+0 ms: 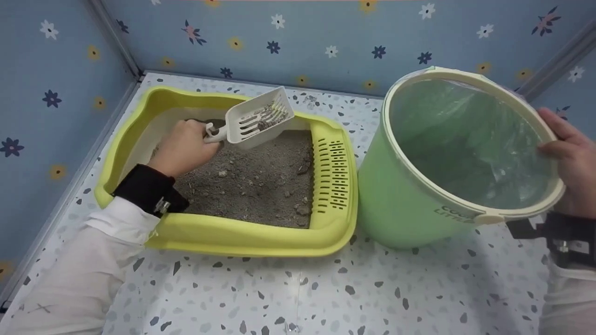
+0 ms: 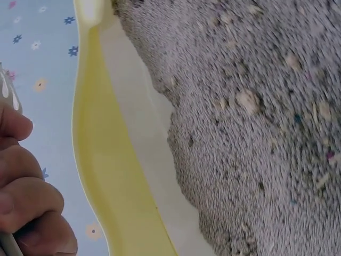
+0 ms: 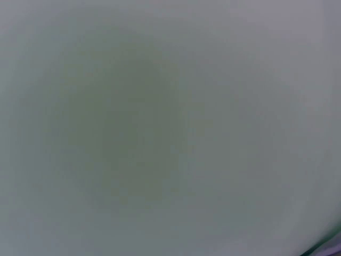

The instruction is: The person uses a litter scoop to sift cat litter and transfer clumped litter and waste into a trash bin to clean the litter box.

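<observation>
My left hand [image 1: 184, 148] grips the handle of a white slotted litter scoop [image 1: 237, 114], held above the yellow litter box [image 1: 223, 237]. Some grey clumps [image 1: 270, 122] lie in the scoop's bowl. Grey litter [image 1: 251, 186] with scattered pale lumps covers the box floor. In the left wrist view, the curled fingers [image 2: 32, 186] of that hand show at the left edge. My right hand [image 1: 570, 151] holds the cream rim of a green bin [image 1: 400, 200], thumb and fingers about its right side. The bin leans, its mouth toward me, lined with a clear bag [image 1: 503, 153].
The speckled white floor [image 1: 326, 293] runs under box and bin. Blue flowered walls [image 1: 307, 42] stand behind and at both sides. The box's slotted ledge [image 1: 331, 172] faces the bin, which stands close beside it. A pale blur fills the right wrist view.
</observation>
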Motion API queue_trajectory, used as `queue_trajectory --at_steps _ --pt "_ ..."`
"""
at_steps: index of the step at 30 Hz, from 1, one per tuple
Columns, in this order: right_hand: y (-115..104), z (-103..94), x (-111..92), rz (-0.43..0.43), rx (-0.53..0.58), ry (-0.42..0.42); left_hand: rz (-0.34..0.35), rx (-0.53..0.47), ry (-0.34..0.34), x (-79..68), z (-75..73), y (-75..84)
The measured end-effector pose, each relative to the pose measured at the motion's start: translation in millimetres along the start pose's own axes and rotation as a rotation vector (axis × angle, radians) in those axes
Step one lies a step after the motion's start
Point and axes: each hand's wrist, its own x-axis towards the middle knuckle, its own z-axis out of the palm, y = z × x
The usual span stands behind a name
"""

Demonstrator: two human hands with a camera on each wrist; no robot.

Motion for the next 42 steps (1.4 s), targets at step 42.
queue_trajectory --at_steps 42 --pt "2.3 -0.3 -0.4 -0.005 -0.015 -0.011 0.530 0.594 0.222 -2.0 -16.0 -6.5"
